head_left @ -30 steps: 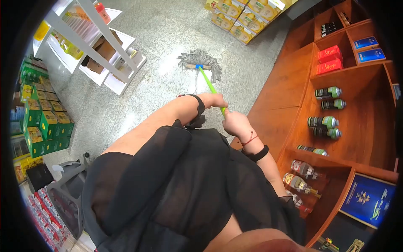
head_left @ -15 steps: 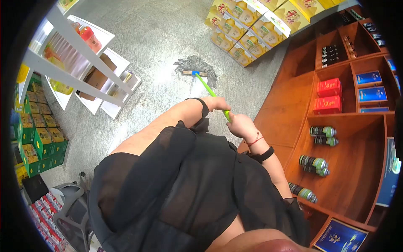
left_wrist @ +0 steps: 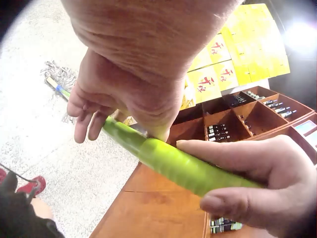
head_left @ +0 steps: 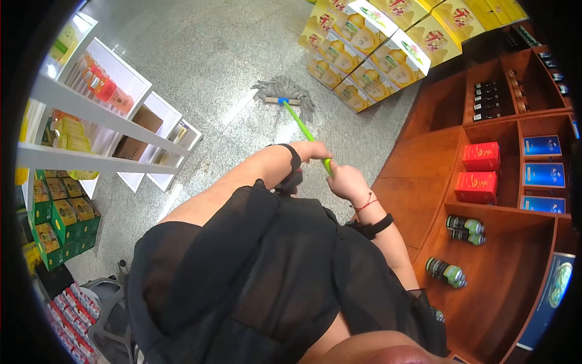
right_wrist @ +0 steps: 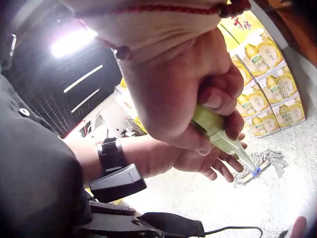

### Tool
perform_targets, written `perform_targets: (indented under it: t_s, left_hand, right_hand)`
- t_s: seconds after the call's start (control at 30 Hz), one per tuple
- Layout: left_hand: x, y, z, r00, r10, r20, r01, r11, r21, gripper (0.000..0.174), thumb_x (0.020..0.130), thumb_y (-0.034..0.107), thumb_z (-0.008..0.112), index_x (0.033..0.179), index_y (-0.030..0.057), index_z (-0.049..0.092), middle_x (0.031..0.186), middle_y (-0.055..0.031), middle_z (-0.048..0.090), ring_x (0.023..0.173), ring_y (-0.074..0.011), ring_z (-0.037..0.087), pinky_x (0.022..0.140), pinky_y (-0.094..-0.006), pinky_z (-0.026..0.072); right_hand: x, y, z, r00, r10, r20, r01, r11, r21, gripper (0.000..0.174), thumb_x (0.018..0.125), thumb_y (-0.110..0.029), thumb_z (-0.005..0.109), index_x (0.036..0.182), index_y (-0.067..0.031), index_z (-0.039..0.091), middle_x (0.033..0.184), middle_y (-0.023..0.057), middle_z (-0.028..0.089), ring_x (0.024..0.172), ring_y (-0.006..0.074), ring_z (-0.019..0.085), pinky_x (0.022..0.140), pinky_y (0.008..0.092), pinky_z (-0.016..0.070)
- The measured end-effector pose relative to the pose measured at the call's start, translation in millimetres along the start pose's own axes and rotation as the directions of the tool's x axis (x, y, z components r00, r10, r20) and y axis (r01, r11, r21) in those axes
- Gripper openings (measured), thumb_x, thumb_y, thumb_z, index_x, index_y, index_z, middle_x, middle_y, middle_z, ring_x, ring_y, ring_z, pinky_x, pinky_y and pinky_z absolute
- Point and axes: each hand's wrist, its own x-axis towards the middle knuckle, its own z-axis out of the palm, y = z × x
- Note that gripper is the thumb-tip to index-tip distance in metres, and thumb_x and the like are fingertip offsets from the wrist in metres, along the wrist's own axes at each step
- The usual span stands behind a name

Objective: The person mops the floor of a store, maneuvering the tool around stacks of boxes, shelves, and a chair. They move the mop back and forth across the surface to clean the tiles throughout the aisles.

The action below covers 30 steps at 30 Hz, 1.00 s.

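A mop with a bright green handle (head_left: 301,126) reaches forward from my body. Its grey string head (head_left: 283,91) lies spread on the speckled floor, joined by a blue clamp (right_wrist: 256,171). My right hand (head_left: 350,182), with a red cord at the wrist, grips the top end of the handle, curled fingers wrapped round it in the right wrist view. Just below, my left hand (head_left: 311,150) holds the handle loosely between thumb and fingers. In the left wrist view the thumb lies against the ribbed green grip (left_wrist: 173,163) and the fingertips (left_wrist: 95,126) show past its far side.
Stacked yellow-and-white cartons (head_left: 370,60) stand ahead on the right. A wooden shelf unit (head_left: 418,164) with cans and red and blue boxes runs along my right side. On the left are a white display rack (head_left: 173,167), green cartons (head_left: 66,221) and a grey chair (head_left: 112,309).
The rack, cartons and wooden shelves have shifted down in the head view as I move forward. The mop head has advanced along the floor, closer beside the carton stack. Both hands keep their hold.
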Motion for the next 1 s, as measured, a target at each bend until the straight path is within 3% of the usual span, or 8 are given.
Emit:
perform_targets:
  t_s: [0.23,0.33,0.5,0.8,0.87,0.9,0.97,1.0]
  left_hand:
    - [70,-1,-71,0.997,-0.055,-0.057,0.056,0.998,0.017,0.077,0.074,0.037,0.053,0.130,-0.0076,0.024,0.117,-0.0272,0.046,0.074,-0.0316,0.062,0.054,-0.0356,0.0521]
    - [117,-7,-105,0.988,-0.070,-0.140,0.068,0.998,-0.016,0.077,0.074,0.039,0.052,0.130,-0.0070,0.024,0.118,-0.0272,0.045,0.074,-0.0311,0.062,0.053,-0.0350,0.0519]
    - [161,28,-175,0.978,-0.093,-0.188,0.109,0.991,0.076,0.078,0.075,0.042,0.053,0.131,-0.0045,0.025,0.099,-0.0241,0.057,0.060,-0.0263,0.060,0.051,-0.0347,0.0501]
    - [206,37,-248,0.939,-0.161,-0.305,0.155,0.987,-0.045,0.067,0.083,0.038,0.043,0.132,-0.0031,0.023,0.096,-0.0226,0.059,0.050,-0.0259,0.059,0.054,-0.0343,0.0497]
    - [208,43,-266,0.952,-0.198,-0.235,0.207,0.978,0.017,0.065,0.083,0.040,0.043,0.130,-0.0037,0.028,0.100,-0.0233,0.058,0.067,-0.0294,0.062,0.067,-0.0363,0.0497]
    - [218,36,-273,0.950,-0.201,-0.237,0.210,0.978,0.010,0.065,0.083,0.040,0.043,0.130,-0.0037,0.028,0.100,-0.0233,0.058,0.067,-0.0294,0.062,0.067,-0.0363,0.0497]
    - [243,16,-284,0.902,0.032,-0.431,0.085,0.965,0.250,0.064,0.083,0.042,0.044,0.125,-0.0048,0.036,0.105,-0.0242,0.056,0.089,-0.0336,0.058,0.082,-0.0384,0.0442]
    - [246,17,-295,0.900,0.033,-0.434,0.084,0.965,0.248,0.064,0.083,0.042,0.044,0.125,-0.0048,0.036,0.105,-0.0242,0.056,0.089,-0.0336,0.058,0.082,-0.0384,0.0442]
  right_hand:
    - [102,52,-2,0.999,-0.043,0.002,0.043,0.999,-0.004,0.046,0.075,-0.021,0.048,0.114,0.0032,0.046,0.073,0.0181,0.061,0.071,0.0342,0.059,0.065,0.0437,0.0470]
    - [147,77,-29,0.997,-0.052,0.051,0.051,0.998,0.029,0.047,0.075,-0.018,0.046,0.116,0.0053,0.043,0.074,0.0197,0.061,0.073,0.0348,0.060,0.066,0.0442,0.0470]
    - [212,121,-81,0.991,-0.117,0.058,0.115,0.993,0.033,0.043,0.077,-0.017,0.045,0.114,0.0048,0.045,0.077,0.0197,0.061,0.077,0.0345,0.059,0.068,0.0439,0.0469]
    - [302,149,-122,0.988,-0.122,0.094,0.119,0.992,0.035,0.040,0.080,-0.021,0.048,0.110,0.0052,0.046,0.081,0.0194,0.061,0.079,0.0335,0.059,0.070,0.0424,0.0471]
    - [322,155,-125,0.987,-0.133,0.091,0.130,0.991,0.037,0.040,0.080,-0.021,0.048,0.110,0.0054,0.046,0.082,0.0194,0.061,0.080,0.0334,0.059,0.071,0.0421,0.0471]
    - [330,155,-131,0.989,-0.123,0.084,0.120,0.992,0.044,0.040,0.080,-0.021,0.048,0.110,0.0058,0.045,0.083,0.0195,0.061,0.080,0.0336,0.059,0.071,0.0421,0.0470]
    - [347,157,-139,0.990,-0.112,0.082,0.108,0.993,0.050,0.040,0.080,-0.021,0.047,0.111,0.0061,0.045,0.083,0.0197,0.061,0.080,0.0339,0.059,0.071,0.0421,0.0470]
    - [358,157,-143,0.992,-0.102,0.075,0.100,0.994,0.041,0.040,0.081,-0.020,0.046,0.110,0.0065,0.045,0.083,0.0199,0.061,0.079,0.0342,0.059,0.071,0.0424,0.0470]
